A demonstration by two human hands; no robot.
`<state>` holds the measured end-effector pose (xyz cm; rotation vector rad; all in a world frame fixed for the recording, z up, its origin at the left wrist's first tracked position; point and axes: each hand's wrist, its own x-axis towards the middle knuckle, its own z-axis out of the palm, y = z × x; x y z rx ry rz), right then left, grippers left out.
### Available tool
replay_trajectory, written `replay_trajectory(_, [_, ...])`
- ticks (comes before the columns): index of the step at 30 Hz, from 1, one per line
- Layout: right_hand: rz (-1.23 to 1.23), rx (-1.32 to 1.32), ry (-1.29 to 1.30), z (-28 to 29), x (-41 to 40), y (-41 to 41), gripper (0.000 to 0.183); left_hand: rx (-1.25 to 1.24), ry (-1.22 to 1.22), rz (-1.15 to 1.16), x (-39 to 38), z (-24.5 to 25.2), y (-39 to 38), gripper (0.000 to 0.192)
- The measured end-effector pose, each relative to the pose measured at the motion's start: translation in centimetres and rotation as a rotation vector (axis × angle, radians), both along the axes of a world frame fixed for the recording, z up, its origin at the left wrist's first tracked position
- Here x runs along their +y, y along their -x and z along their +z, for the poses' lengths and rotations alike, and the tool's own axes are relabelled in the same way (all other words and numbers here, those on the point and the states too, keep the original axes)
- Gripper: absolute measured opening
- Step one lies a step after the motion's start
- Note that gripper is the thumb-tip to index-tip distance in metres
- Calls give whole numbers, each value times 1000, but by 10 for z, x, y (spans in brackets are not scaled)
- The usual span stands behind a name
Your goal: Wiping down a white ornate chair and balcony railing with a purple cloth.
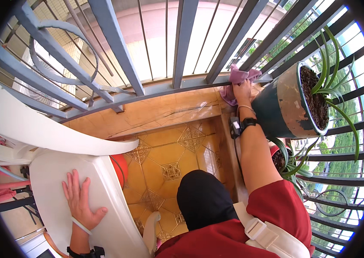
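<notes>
In my right hand point(242, 90) is a mauve cloth point(239, 76), pressed to the tiled ledge point(169, 109) in the corner at the foot of the metal railing point(182, 45). Just right of that hand stands a large dark green pot point(275, 100) with peeling tan paint, dark soil and a long-leaved plant point(325, 87). My left hand point(80, 200) rests flat, fingers spread, on the seat point(56, 171) of a white plastic chair. Nothing is held in it.
The chair's curved white arm point(56, 132) reaches over the ledge. Below my right forearm sits a smaller red pot point(277, 158) with a plant. A red round object point(119, 169) shows beside the chair on the orange tiled floor point(166, 151). An outdoor fan unit point(37, 77) is beyond the bars.
</notes>
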<state>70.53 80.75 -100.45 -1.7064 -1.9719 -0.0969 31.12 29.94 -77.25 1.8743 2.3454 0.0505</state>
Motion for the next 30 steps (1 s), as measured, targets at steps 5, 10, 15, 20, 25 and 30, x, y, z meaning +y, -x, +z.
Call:
replay_trajectory(5, [-85,110,127,-1,-29,9,65,-6,15,-8,-4,-3,1,87])
replay_trajectory(10, [-179,-83,377,54,26,-7,69,5,12,-21,-2,-2,1,87])
replay_trajectory(15, [-205,-282,552,45,50,-11,80,-8,-6,-16,-1,-1,3,87])
replay_trajectory(20, [-286,46,233,6,2,16,82,-3,-14,-24,-1,-2,3,86])
replay_trajectory(25, [-343,649,178,-10,5,18,67,13,7,-5,-5,-2,2,85])
replay_trajectory(30, [-322,1062,-160,-43,56,-7,39,1,-4,-3,-2,-3,1,86])
